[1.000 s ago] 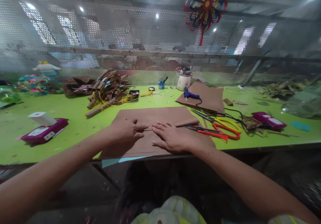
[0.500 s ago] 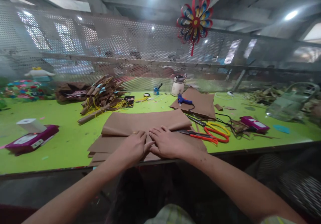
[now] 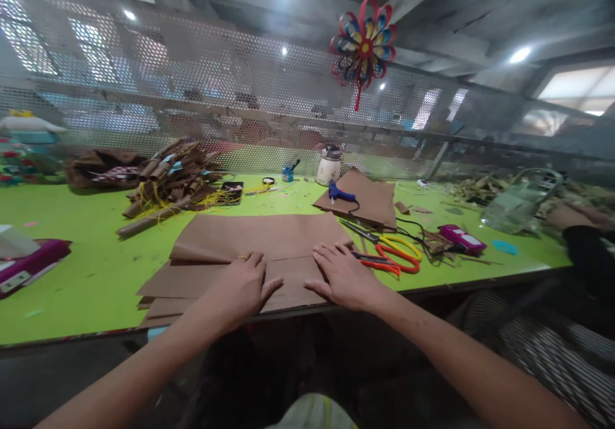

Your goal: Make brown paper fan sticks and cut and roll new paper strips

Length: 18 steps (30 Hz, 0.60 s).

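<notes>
At the near edge of the green table (image 3: 96,269), you pressed your left hand (image 3: 240,290) and right hand (image 3: 343,278) flat, fingers splayed, gripping nothing, on the folded brown paper (image 3: 262,237). They lay apart. Bare matte surface stretched at nine o'clock; orange-handled scissors (image 3: 387,266) crowded three o'clock. A perforated metal screen (image 3: 192,96) stood at twelve.

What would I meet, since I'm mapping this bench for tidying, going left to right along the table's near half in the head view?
Magenta box → left hand → right hand → scissors → second magenta box → clear plastic container.
</notes>
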Each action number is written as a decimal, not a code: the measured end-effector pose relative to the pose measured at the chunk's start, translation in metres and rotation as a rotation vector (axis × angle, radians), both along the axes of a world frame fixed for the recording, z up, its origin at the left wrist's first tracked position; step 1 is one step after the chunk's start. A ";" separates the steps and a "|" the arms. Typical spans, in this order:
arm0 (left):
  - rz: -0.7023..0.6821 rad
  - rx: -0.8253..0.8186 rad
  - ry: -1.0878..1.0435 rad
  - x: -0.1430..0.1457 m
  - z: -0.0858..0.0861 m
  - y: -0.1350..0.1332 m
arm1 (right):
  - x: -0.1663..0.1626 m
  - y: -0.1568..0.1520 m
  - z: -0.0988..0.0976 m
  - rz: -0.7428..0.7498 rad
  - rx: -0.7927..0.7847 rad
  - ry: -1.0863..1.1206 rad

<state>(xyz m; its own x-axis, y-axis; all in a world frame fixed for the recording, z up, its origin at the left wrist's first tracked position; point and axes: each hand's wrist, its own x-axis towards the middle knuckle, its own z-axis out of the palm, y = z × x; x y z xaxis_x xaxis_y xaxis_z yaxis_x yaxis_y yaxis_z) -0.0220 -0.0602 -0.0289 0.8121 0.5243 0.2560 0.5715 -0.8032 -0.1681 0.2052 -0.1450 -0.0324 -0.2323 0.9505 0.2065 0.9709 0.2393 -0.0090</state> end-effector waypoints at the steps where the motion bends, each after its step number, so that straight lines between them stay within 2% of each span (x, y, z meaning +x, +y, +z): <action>1: 0.001 0.004 -0.003 0.000 -0.001 0.001 | 0.002 -0.001 -0.001 -0.013 0.009 0.002; 11: 0.024 -0.046 -0.020 -0.001 0.001 0.001 | 0.020 -0.013 -0.003 -0.147 0.111 0.005; 18: 0.039 -0.058 -0.039 -0.012 0.004 0.007 | 0.018 -0.012 -0.006 -0.165 0.156 0.025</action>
